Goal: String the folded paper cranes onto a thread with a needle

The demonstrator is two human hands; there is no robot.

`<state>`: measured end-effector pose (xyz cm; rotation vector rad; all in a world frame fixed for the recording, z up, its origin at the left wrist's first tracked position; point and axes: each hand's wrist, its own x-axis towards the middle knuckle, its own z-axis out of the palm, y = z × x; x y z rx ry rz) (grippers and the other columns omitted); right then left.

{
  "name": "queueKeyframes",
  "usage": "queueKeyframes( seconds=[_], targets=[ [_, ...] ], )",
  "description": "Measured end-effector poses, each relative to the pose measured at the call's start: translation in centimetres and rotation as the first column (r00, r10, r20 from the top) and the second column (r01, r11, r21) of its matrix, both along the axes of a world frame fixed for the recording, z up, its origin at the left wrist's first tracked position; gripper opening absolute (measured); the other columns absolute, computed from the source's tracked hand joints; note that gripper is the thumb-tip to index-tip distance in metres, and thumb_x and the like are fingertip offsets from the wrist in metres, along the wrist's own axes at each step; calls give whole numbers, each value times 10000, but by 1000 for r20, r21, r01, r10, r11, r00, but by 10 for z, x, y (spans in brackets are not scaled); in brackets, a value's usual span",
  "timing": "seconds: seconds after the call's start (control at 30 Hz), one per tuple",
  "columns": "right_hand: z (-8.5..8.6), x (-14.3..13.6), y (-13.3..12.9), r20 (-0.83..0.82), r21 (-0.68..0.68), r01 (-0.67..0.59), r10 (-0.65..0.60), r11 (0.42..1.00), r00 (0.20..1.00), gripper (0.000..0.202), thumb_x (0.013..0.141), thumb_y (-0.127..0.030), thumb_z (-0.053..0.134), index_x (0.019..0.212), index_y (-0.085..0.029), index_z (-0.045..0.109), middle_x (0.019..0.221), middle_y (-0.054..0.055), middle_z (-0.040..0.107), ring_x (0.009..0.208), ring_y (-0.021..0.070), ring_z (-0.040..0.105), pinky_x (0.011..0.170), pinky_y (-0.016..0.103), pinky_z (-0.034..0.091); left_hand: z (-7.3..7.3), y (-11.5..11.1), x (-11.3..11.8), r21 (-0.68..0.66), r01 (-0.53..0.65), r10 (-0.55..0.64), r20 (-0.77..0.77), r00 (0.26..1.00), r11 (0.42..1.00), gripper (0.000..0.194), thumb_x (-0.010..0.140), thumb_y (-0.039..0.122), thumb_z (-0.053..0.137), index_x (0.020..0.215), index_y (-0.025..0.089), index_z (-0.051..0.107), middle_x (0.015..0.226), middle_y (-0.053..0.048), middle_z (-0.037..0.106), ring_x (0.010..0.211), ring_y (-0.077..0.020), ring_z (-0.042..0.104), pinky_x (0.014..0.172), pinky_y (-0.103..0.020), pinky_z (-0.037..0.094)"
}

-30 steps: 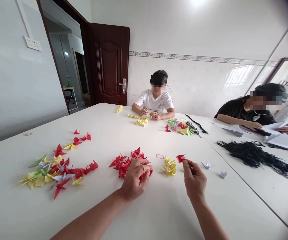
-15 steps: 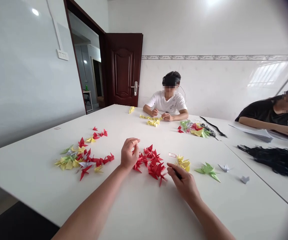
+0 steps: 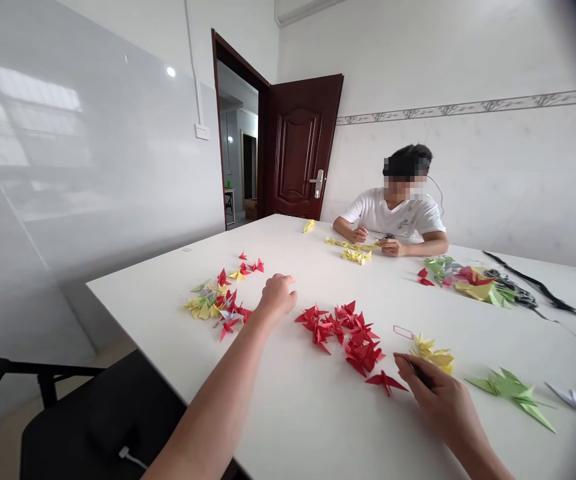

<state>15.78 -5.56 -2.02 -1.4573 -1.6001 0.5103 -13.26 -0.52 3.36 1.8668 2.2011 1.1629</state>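
Note:
Above the white table, my left hand has its thumb and forefinger apart, with nothing seen between them. It hovers between a mixed pile of folded paper cranes on the left and a cluster of red paper cranes in the middle. My right hand is closed round a small dark object, mostly hidden by the fingers. Its fingertips are just right of a single red crane. Yellow cranes lie just behind this hand, and green cranes lie to its right.
Across the table sits a person in a white shirt, hands near yellow cranes. Mixed cranes and dark cords lie at the back right, beside a black strap. A black chair stands at the lower left.
The view has swung left, so table items appear further right. My left hand has moved away from the red cluster towards the mixed pile, its fingers parting. My right hand keeps the dark object.

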Motion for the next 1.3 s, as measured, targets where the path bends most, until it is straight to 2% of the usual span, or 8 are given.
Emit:
queueKeyframes(
  seconds=[0.17, 0.4, 0.53, 0.63, 0.77, 0.93, 1.1, 1.3],
  targets=[
    [0, 3, 5, 66, 0, -47, 47, 999, 997, 367, 685, -530, 560, 806, -221, 715, 758, 10, 716, 710, 194, 651, 590, 218, 496, 27, -37, -25, -266, 30, -63, -118, 991, 964, 354, 736, 308, 549, 1079, 236, 605, 1174, -61, 604, 1093, -232, 536, 882, -315, 412],
    [3, 3, 6, 69, 25, -95, 94, 995, 993, 378, 701, -522, 538, 794, -201, 715, 762, 34, 715, 695, 197, 650, 603, 239, 506, 24, -42, -37, -407, -76, -25, -237, 971, 910, 83, 593, 175, 637, 676, 174, 643, 779, -71, 684, 797, -271, 622, 775, -395, 414],
    [6, 2, 5, 61, 54, -87, 83, 995, 995, 390, 736, -520, 508, 813, -191, 702, 774, 58, 710, 707, 214, 644, 638, 273, 501, 33, -34, -19, -278, -11, -55, -228, 972, 960, 66, 704, 214, 585, 665, 185, 629, 854, -55, 677, 873, -238, 602, 791, -362, 424],
    [8, -1, 5, 52, 76, -7, 3, 997, 999, 421, 744, -541, 502, 873, -180, 674, 776, 70, 695, 691, 213, 631, 649, 297, 497, 35, -29, 20, -69, 204, -212, -150, 966, 977, 147, 825, 280, 486, 856, 207, 610, 1082, -46, 621, 973, -165, 574, 784, -266, 461],
    [11, -10, 1, -53, 104, 37, -31, 994, 998, 427, 764, -531, 494, 976, -174, 588, 811, 61, 664, 706, 191, 617, 636, 296, 500, 10, -24, 77, 317, 642, -657, -71, 750, 698, 75, 817, 195, 496, 791, 170, 561, 949, -66, 615, 852, -134, 599, 708, -233, 504],
    [12, -19, -8, -70, 200, -80, 95, 976, 993, 330, 834, -421, 463, 1048, -201, 586, 975, 72, 641, 890, 189, 612, 741, 283, 502, -23, -24, 93, 387, 768, -760, -215, 613, 510, 121, 811, 88, 486, 854, 161, 574, 916, -78, 592, 836, -138, 592, 714, -261, 522],
    [18, -19, -17, 135, 252, -190, 160, 949, 978, 364, 872, -372, 435, 1183, -218, 544, 991, 70, 638, 863, 173, 619, 691, 250, 514, -25, -30, 90, 407, 755, -755, -205, 624, 514, 187, 805, 64, 484, 936, 173, 561, 873, -55, 611, 836, -150, 588, 732, -290, 523],
    [29, -29, -32, 90, 152, -182, 170, 972, 981, 288, 885, -400, 411, 1074, -221, 533, 812, 18, 641, 646, 128, 583, 586, 220, 476, -26, -37, 93, 362, 718, -721, -154, 676, 595, 445, 774, 51, 453, 1198, 184, 424, 948, -65, 597, 870, -162, 587, 739, -299, 531]
  ],
)
